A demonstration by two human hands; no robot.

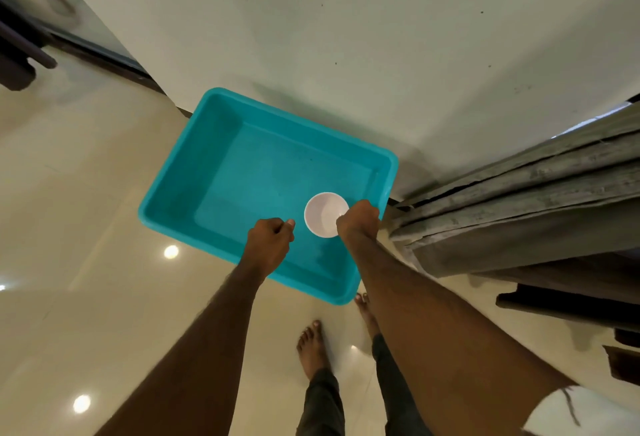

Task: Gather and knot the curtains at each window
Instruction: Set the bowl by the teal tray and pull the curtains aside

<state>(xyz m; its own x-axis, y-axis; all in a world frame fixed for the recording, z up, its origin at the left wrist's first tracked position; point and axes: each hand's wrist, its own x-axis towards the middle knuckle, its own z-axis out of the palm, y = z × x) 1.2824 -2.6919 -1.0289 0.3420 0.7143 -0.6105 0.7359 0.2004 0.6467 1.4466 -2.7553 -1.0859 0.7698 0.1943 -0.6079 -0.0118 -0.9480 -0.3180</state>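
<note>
Grey curtains (526, 200) hang in bunched folds at the right, next to the pale wall (346, 37); neither hand touches them. My right hand (358, 221) reaches out over a teal plastic tub (180, 207) on the floor, its curled fingers gripping the right rim of a small white bowl (323, 216) that sits over the tub's inside. My left hand (270, 238) is a curled fist over the tub's near rim, thumb tip showing, with nothing seen in it.
The tub stands on glossy cream floor tiles (86, 193) against the wall. My bare feet (311, 349) stand just behind it. A glass pane with a dark frame (69, 30) runs at the upper left. Dark furniture (571, 304) sits below the curtains at the right.
</note>
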